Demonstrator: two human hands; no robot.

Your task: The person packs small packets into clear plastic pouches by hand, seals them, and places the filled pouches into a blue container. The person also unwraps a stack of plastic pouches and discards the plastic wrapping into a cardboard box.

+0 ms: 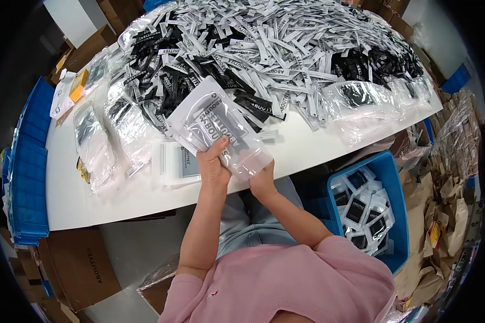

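Gripping, with the left hand [214, 169], a glossy, translucent plastic pouch with ABOUTYES lettering [216, 121], thumb pressed across its front! Touching its lower right corner with the right hand [262, 183], fingers largely tucked behind the plastic: pinching or merely propping, impossible to tell. Held up at a tilt, in front of the body, over the near part of a white, smooth-topped table [296, 153]. Just to the left of the left hand, a stack of flat, clear plastic bags with dark grey panels [188, 164]. On beyond the pouch, straight into a huge heap of slim, black and white printed sachets [277, 70]! Out to the left, on the tabletop, shiny, clear plastic packs [94, 137] and a small yellow-orange box [78, 85]. Off to the right, below the table edge, a deep, blue plastic bin [400, 215], loaded with flat, clear pouches with black labels [357, 210]. Low at far left, a brown cardboard box [81, 266].
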